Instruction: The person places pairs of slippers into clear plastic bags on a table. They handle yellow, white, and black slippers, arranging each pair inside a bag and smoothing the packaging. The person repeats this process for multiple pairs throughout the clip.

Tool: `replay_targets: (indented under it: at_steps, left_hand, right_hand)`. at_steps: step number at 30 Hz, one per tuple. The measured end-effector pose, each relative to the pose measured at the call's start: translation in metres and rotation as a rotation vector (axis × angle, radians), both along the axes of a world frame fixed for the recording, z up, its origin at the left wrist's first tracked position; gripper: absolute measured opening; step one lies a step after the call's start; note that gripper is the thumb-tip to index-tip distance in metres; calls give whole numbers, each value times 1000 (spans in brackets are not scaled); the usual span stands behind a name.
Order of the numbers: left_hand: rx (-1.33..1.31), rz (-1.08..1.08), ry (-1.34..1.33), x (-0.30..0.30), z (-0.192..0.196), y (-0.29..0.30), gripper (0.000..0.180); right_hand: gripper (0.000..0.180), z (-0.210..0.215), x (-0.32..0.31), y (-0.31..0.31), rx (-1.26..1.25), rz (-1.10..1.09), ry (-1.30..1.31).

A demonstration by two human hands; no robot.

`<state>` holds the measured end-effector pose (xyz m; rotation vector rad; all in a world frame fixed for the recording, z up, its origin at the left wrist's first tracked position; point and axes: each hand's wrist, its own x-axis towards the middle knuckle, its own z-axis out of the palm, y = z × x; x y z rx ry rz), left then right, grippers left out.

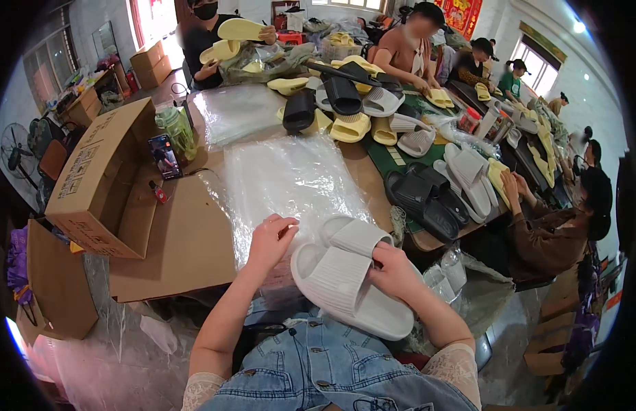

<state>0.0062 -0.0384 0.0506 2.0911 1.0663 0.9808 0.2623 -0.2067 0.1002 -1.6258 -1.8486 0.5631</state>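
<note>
Right hand: the right hand is closed over a pair of pale grey moulded foam slide sandals, gripping them at the straps.
Left hand: the left hand rests on a stack of clear plastic bags, fingers curled; whether it pinches a bag is hard to tell.
Sandals: stacked together, just above the person's lap, at the near table edge.
Nearby: an open brown cardboard box to the left.
Farther: black, yellow and grey foam sandals piled across the table, other people working around it.
</note>
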Motion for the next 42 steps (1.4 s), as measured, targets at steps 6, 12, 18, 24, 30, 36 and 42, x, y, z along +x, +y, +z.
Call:
replay_targets:
  at_steps: [6,12,18,24,30,36,42]
  left_hand:
    - [100,-132,38,7,10,-14,15]
    - [219,-213,44,12,9,-22,13]
    - [275,-215,45,13,25,-32,13]
    - [294,-241,10,12,33,-39,16]
    - [214,-319,-66,11,35,-42,19]
    - [139,-379,-161,6,35,-45,19]
    - [-12,-489,-191,1,43,-51,15]
  right_hand:
    - [21,-18,-19,2,27,-26,-72]
    - [19,-50,-29,19,107,-27,-56]
    - [18,-49,-37,37,101,-140,57]
    - [18,-57,-47,63,192,-228,-16]
    - [20,-82,-56,84,329,-167,-99]
    - [26,-88,-67,100,408,5,-178]
    - [23,-65,-80,128,184,-245,-99]
